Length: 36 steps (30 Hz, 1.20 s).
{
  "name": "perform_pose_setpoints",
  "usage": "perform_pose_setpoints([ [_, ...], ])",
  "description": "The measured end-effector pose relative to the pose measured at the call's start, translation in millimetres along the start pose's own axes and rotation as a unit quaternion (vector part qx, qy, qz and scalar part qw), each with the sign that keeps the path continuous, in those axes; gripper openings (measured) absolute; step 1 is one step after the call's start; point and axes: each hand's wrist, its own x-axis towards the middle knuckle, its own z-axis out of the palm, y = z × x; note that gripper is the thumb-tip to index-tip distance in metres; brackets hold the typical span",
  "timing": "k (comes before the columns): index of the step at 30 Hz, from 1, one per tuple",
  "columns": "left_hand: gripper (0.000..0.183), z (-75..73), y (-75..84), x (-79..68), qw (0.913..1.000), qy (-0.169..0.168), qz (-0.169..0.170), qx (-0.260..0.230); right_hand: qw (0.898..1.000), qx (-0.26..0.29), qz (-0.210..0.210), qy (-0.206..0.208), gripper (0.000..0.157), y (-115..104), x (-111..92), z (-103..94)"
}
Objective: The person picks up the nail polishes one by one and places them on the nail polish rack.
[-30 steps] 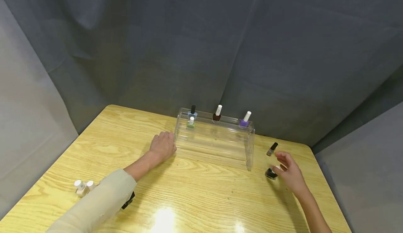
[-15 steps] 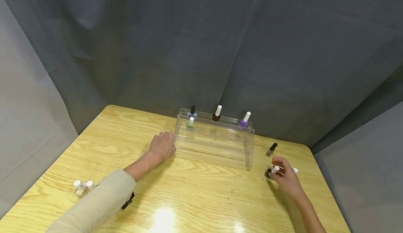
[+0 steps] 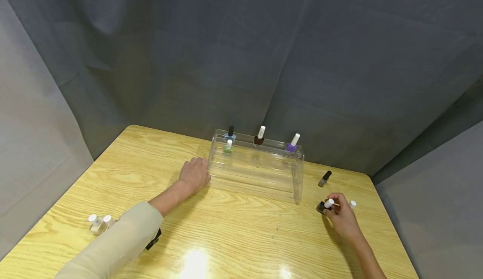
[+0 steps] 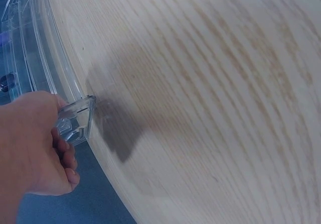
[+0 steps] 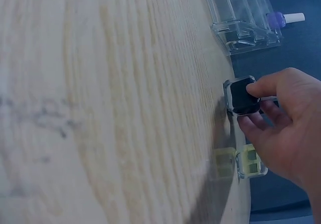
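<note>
A clear acrylic stepped rack (image 3: 297, 182) stands near the back edge of the table. My left hand (image 3: 194, 174) grips its left end; in the left wrist view the fingers curl around the clear side panel (image 4: 80, 114). To the right of the rack, my right hand (image 3: 342, 217) pinches a nail polish bottle of black polish with a white cap (image 3: 329, 203). The right wrist view has the thumb on the black bottle (image 5: 243, 96) and fingers behind it. Close below that hand is a pale yellow nail polish bottle (image 5: 251, 161), its cap (image 3: 352, 204) partly showing behind the hand.
On the rack's upper steps are blue (image 3: 230, 136), green (image 3: 228, 148), dark red (image 3: 259, 140) and purple (image 3: 291, 147) polishes. A small black-capped bottle (image 3: 324, 179) lies at right. White-capped bottles (image 3: 99, 226) and a black item (image 3: 153, 240) sit by the left sleeve.
My right hand has moved slightly down and its fingers have closed in on the black nail polish bottle. The left hand has stayed on the rack.
</note>
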Motion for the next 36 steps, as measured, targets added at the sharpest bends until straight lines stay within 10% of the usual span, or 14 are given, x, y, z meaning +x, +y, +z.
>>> perform_pose_setpoints([
  [14, 0.024, -3.8, 0.7, -0.3, 0.9999, -0.013, -0.003, 0.004, 0.999, 0.041, 0.017, 0.016, 0.043, -6, 0, 0.7],
  [36, 0.023, -0.8, 1.3, -0.9, 1.0, -0.005, -0.004, -0.003, 0.995, 0.093, -0.042, -0.012, 0.043, -76, 39, 10.6],
])
